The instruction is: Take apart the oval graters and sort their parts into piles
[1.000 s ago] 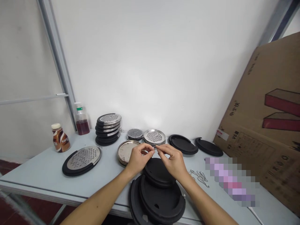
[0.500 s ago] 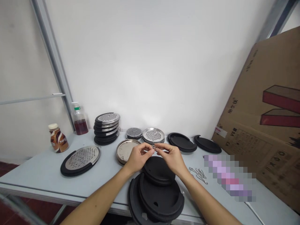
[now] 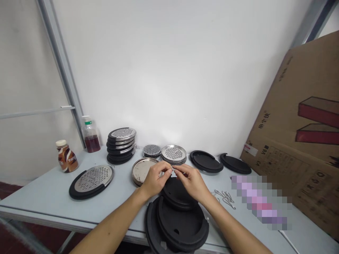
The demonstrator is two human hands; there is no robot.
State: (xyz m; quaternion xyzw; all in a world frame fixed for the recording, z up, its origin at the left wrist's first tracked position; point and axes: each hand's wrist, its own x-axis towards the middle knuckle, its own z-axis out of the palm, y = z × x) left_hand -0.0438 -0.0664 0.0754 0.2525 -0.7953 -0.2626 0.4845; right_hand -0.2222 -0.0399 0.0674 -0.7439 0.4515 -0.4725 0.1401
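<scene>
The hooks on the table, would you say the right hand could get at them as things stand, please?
Probably yes: the hooks lie beside the right forearm, with nothing seen on top of them. The right hand seems to be pinching a small piece, though, so it may need freeing first.

table [image 3: 47, 188], left side: brown bottle [image 3: 67, 159] with white cap [image 3: 61, 143] | farther back: clear bottle [image 3: 88, 129] holding dark red liquid [image 3: 92, 144] | right: cardboard box [image 3: 293, 155] | near box: blurred purple thing [image 3: 261, 203], white cable [image 3: 288, 241] by its end
</scene>
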